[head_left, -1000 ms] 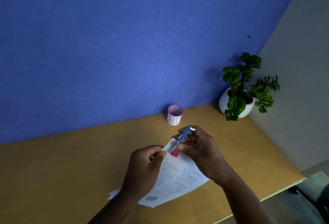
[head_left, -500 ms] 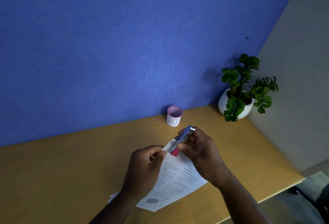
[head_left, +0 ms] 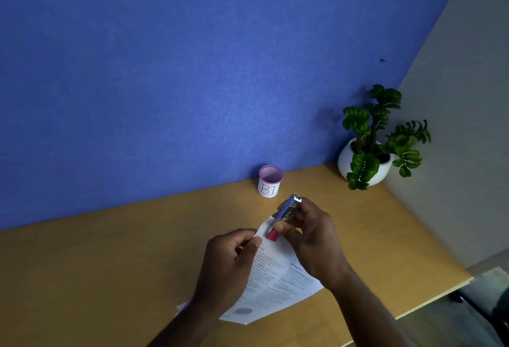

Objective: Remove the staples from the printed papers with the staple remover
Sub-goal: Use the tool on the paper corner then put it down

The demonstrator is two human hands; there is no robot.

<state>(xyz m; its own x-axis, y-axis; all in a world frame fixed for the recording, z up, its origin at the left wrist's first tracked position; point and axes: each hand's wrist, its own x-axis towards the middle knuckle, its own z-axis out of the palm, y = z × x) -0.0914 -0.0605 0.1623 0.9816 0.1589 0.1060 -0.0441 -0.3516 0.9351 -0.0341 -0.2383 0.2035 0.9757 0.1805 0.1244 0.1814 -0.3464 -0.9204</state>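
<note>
Staple remover (head_left: 286,213) — in right hand (head_left: 311,239).

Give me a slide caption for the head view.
Right hand works staple remover at papers' corner; left hand pinches it.

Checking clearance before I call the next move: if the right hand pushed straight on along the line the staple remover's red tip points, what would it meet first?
The staple remover in the right hand points down-left at the papers' top corner, so paper comes first, then probably the left hand's fingers pinching it. Depth is unclear.
</note>
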